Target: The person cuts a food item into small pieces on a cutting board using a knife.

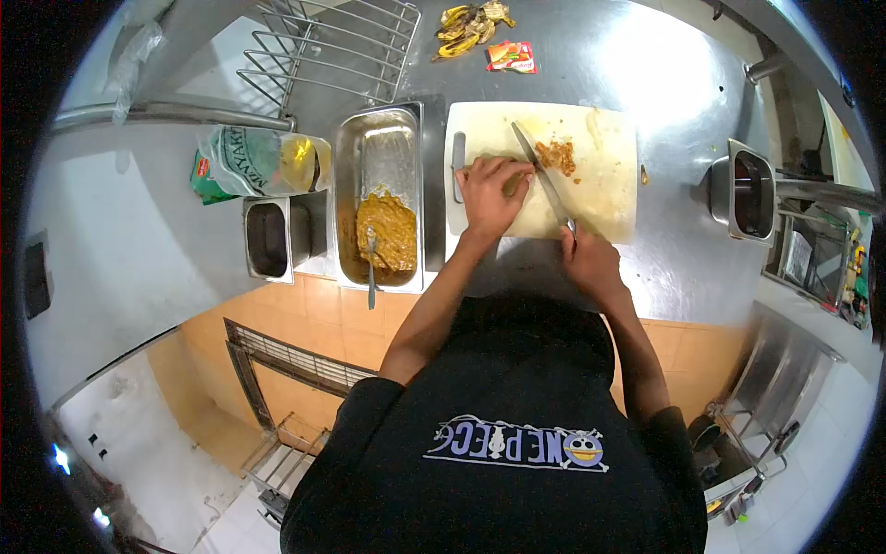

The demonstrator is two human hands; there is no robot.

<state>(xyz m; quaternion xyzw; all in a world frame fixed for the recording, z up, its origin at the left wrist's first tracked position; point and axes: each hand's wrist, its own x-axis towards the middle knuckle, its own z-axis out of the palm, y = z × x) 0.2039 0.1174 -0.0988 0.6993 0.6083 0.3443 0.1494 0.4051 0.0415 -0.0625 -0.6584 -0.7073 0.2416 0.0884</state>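
Note:
A knife [551, 187] slants over the white cutting board [604, 198], its handle toward me. My right hand [592, 261] is closed round the handle at the board's near edge. Fingers curled, my left hand [496, 192] rests on the left half of the board, its fingertips close to the blade; what they press on, if anything, is too small or hidden to make out. Chopped brown bits [557, 157] lie to the right of the blade. Left of the board, a long metal tray [377, 138] holds a yellow-brown mash [388, 231] with a spoon [372, 268] in it.
Banana peels [469, 28] and a red packet [511, 57] lie behind the board. A wire rack [337, 46] stands at the back left. Far left are a bottle [263, 162] and a small metal container [269, 240]; another metal container [749, 194] sits at the right.

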